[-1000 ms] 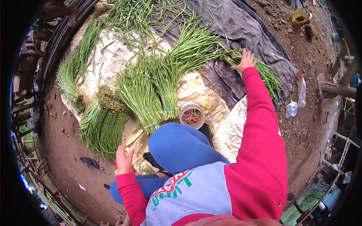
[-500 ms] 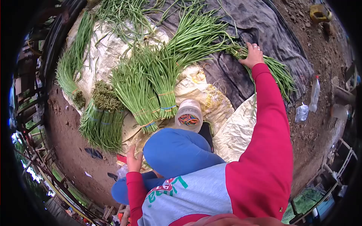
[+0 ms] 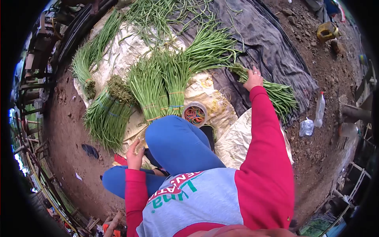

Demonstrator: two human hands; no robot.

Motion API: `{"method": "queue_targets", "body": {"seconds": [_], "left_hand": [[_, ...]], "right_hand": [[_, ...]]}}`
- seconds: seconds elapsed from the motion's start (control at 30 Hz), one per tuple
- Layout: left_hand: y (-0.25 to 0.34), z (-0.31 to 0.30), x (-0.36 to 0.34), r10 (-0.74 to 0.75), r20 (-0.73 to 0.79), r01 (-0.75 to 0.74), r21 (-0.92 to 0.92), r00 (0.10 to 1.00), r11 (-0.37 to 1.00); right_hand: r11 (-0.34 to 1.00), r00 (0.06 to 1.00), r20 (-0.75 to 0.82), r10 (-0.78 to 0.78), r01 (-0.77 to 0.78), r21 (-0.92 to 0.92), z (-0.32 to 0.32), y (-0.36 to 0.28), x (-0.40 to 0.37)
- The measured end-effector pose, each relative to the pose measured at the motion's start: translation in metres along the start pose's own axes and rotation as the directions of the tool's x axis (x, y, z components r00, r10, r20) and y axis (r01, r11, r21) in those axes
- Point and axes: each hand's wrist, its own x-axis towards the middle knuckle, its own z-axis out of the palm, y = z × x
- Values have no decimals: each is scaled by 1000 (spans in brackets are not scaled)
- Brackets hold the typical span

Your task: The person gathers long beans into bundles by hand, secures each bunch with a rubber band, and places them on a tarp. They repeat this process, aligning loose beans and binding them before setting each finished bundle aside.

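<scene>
My right hand (image 3: pixel 254 79) reaches far out to the right and grips a loose bunch of long green beans (image 3: pixel 278 94) near its narrower end. The bunch lies on the dark cloth. Close to my bent knee, my left hand (image 3: pixel 135 156) is raised with its fingers apart and nothing in them. Straight ahead, tied bundles of long beans (image 3: pixel 147 87) stretch away from me, with rubber bands round their near ends. A plastic tub (image 3: pixel 205 111) of coloured rubber bands (image 3: pixel 194 115) stands just beyond my knee.
Folded bean bundles (image 3: pixel 108 118) lie at the left, another long bundle (image 3: pixel 92 59) beyond them. Loose beans spread over the dark cloth (image 3: pixel 272 51) and pale sheet (image 3: pixel 233 136). On the soil at right are a plastic bottle (image 3: pixel 319 110), a clear bag (image 3: pixel 306 127) and a yellow container (image 3: pixel 327 31).
The view has shifted and tilted, so the bundles appear moved. My right hand stays on the same bunch of beans. My left hand remains near my knee with its fingers apart.
</scene>
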Motion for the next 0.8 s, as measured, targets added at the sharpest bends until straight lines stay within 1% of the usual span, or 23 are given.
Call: {"method": "queue_targets", "body": {"seconds": [0.07,0.1,0.13,0.2,0.23,0.27,0.33,0.37,0.4,0.43,0.47,0.5,0.53,0.6,0.63,0.67,0.73,0.77,0.8], "left_hand": [[4,0,-5,34,-2,-34,6,999,999],[6,0,-8,23,22,-24,34,999,999],[6,-2,-11,9,45,-12,66,999,998],[-6,-3,-16,35,46,-38,53,998,998],[-9,-4,-20,1,44,-2,22,999,1000],[-12,-5,-24,-38,40,38,-11,998,999],[-13,-7,-31,-70,9,70,9,997,997],[-17,-6,-32,-75,8,75,-4,997,997],[-20,-8,-35,-87,-3,87,-17,996,996],[-12,-8,-37,-116,-18,116,-11,993,993],[-13,-8,-38,-92,-36,93,19,995,996],[-3,-5,-39,-121,-61,121,-8,991,993],[11,-6,-38,-125,-58,128,60,991,990],[24,-6,-36,-76,-65,83,113,995,990],[32,-5,-35,-129,-58,133,70,990,989],[41,-5,-35,-172,-42,173,28,984,984],[47,-7,-36,-152,-45,152,-6,987,988],[50,-9,-38,-155,-48,154,-23,987,988],[51,-12,-38,-153,-60,151,-29,986,988]], "right_hand": [[998,990,-122,-66,68,8,14,4,-7],[1000,999,38,-5,4,20,4,-2,-8],[1000,999,33,-2,1,29,-4,-1,-6],[993,985,141,104,-111,42,-13,-6,6],[995,974,208,89,-96,26,-15,-8,13],[996,974,214,77,-87,35,-14,-10,13],[988,993,72,-96,103,-111,-10,-13,14],[972,980,-63,-188,176,-159,5,-11,13],[980,981,87,-171,179,-92,8,-15,20],[987,986,147,-81,100,-126,14,-21,23],[985,993,69,-92,101,-139,16,-25,21],[984,990,119,-69,87,-155,10,-30,21],[987,993,84,-85,96,-128,7,-30,20],[989,987,118,-113,123,-81,20,-17,32],[989,989,74,-131,136,-66,30,-12,33],[987,986,98,-132,140,-80,28,-15,28],[976,967,157,-200,210,-49,26,-15,13],[968,956,164,-244,251,-23,20,-15,0],[966,953,158,-257,259,9,3,-20,-20]]}}
